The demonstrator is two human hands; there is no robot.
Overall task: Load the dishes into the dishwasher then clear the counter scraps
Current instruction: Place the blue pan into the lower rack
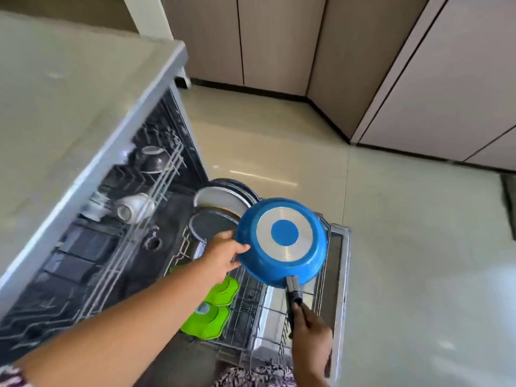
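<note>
Head view: blue saucepan (282, 241) held upside down over the dishwasher's lower rack (268, 311), silver-ringed base facing up, dark handle (293, 294) running back toward the person. Right hand (311, 339) wraps closed around that handle; left hand (223, 256) pinches the pan's far-left rim. Plates (223, 199) stand just beyond the left hand, green lids (215, 308) below its wrist.

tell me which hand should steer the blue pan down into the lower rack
Probably the right hand: it grips the handle of the upturned blue pan, giving leverage. The left hand only steadies the rim above the lower rack.
</note>
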